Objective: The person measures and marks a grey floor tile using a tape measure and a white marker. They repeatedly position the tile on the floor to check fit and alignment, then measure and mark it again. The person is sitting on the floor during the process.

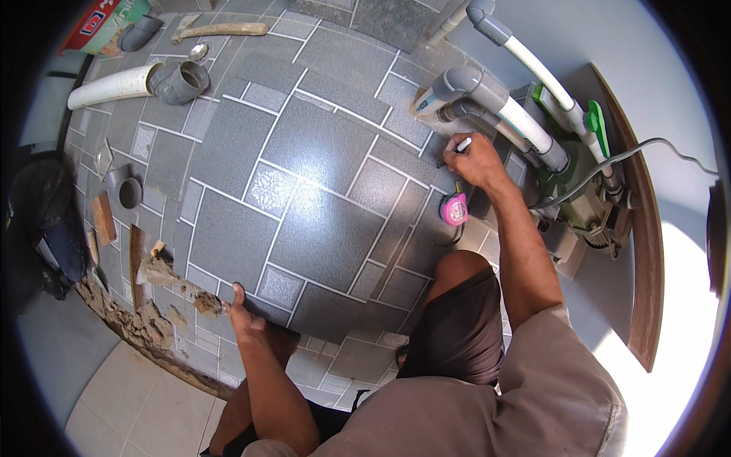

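Observation:
My right hand [478, 160] is closed around a white marker [464, 144], its tip pointing down at the right side of the grey patterned tile [320, 152]. Just below that hand lies a pink tape measure [454, 209] with a short bit of yellow blade out. My left hand [247, 314] rests at the tile's near left side, thumb stretched out and apart from the fingers. Most of its fingers are hidden. Beside it are clumps of dried mortar [207, 304]. White lines divide the tile's surface into large and small grey blocks.
At the right stand a green water pump [582, 179] and thick white-and-grey pipes [518, 122]. Far left lie a white pipe [114, 87] with a grey elbow [181, 81] and a hammer [225, 30]. A brick piece [103, 218] and a broken floor edge [152, 350] are at the left.

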Available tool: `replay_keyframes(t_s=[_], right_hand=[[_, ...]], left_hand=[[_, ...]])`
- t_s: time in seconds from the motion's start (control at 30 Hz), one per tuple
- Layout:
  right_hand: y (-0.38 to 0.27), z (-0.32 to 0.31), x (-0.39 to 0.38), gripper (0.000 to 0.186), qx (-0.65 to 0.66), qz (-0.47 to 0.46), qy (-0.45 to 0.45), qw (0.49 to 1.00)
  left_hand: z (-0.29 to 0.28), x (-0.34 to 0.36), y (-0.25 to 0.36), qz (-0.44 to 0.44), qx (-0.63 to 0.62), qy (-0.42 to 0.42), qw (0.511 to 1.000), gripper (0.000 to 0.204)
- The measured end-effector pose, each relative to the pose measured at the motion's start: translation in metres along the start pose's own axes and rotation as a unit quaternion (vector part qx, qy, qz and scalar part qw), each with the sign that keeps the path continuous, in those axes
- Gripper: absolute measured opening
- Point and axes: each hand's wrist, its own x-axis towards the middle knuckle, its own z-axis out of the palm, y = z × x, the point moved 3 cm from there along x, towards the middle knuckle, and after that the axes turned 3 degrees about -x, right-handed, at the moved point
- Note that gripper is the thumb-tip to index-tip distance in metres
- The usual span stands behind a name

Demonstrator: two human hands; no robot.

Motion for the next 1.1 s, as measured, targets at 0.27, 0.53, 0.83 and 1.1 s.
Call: replay_keyframes(t_s=[0.27,0.53,0.83,1.1], right_hand=[[-0.071,0.007,0.025,0.033,-0.111,-0.074,-0.022,0.991],[-0.171,0.040,0.092,0.032,-0.145,-0.207,-0.003,0.967],[-0.278,0.069,0.160,0.030,-0.114,-0.274,-0.054,0.953],[-0.240,0.044,0.107,0.033,-0.078,-0.165,0.100,0.978]], left_hand=[[-0.021,0.017,-0.002,-0.007,-0.037,-0.057,0.998,0.131],[-0.004,-0.005,0.004,0.044,0.004,0.043,0.998,0.126],[0.013,-0.031,0.016,0.099,0.022,0.048,0.994,0.125],[0.005,-0.014,0.013,0.075,0.011,0.076,0.994,0.092]])
